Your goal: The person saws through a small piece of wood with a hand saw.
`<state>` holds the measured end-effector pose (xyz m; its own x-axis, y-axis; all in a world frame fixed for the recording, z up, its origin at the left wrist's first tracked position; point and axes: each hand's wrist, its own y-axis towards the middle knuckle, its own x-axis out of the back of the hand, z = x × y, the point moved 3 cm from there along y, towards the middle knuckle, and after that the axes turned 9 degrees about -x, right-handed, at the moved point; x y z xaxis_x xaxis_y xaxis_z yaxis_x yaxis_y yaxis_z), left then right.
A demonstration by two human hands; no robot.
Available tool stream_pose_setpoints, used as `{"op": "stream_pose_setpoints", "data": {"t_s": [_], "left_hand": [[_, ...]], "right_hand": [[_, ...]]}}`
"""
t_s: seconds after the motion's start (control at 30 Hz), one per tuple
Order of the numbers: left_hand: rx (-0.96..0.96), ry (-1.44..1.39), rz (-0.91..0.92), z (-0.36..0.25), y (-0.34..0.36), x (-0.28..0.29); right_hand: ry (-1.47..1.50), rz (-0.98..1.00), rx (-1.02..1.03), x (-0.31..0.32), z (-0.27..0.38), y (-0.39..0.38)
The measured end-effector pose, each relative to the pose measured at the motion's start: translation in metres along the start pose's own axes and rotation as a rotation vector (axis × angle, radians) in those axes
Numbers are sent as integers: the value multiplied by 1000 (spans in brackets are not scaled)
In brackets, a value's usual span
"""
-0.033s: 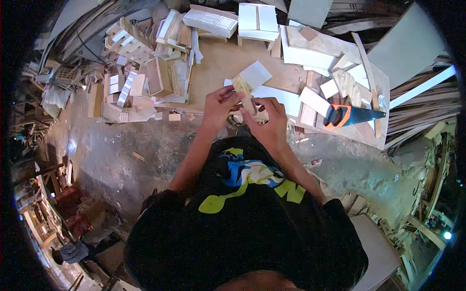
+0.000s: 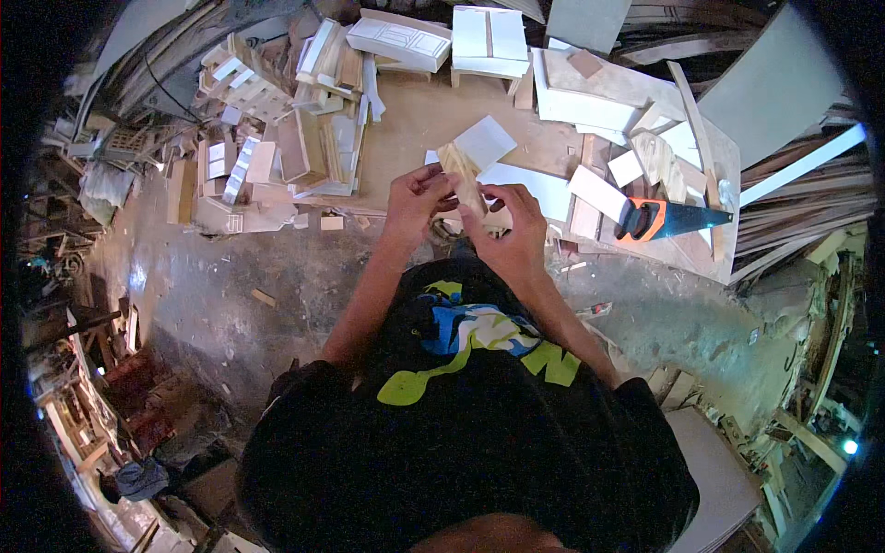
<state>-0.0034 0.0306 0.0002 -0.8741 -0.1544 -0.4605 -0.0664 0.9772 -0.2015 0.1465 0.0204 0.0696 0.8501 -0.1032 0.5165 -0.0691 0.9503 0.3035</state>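
Note:
A small pale wood block (image 2: 461, 175) with visible grain is held up over the near edge of the workbench, its upper end tilted away to the left. My left hand (image 2: 419, 198) grips its left side between thumb and fingers. On the block's lower right side, my right hand (image 2: 512, 219) pinches it with thumb and curled fingers. Just beyond the block lies a white card-like piece (image 2: 489, 140), and a longer white panel (image 2: 535, 187) rests to the right, partly hidden by my right hand.
A handsaw (image 2: 673, 221) with an orange and black handle lies at the bench's right. Small wooden furniture-like pieces (image 2: 399, 41) stand at the back, and stacked wood offcuts (image 2: 309, 147) fill the left. Scraps such as a wood strip (image 2: 264, 297) lie on the floor.
The wood block has turned slightly in my fingers, so that more of its broad grained face shows. Both hands stay in nearly the same place.

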Motion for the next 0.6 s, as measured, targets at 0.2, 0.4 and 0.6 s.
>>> {"op": "stream_pose_setpoints", "data": {"t_s": [0.2,0.4,0.6], "left_hand": [[6,-67,17,-4,3,-6],[21,57,16,0,9,-1],[66,118,7,-14,9,-11]], "right_hand": [[660,201,-514,-3,-30,-2],[697,507,-685,0,-53,2],[710,567,-615,0,-55,1]]}}
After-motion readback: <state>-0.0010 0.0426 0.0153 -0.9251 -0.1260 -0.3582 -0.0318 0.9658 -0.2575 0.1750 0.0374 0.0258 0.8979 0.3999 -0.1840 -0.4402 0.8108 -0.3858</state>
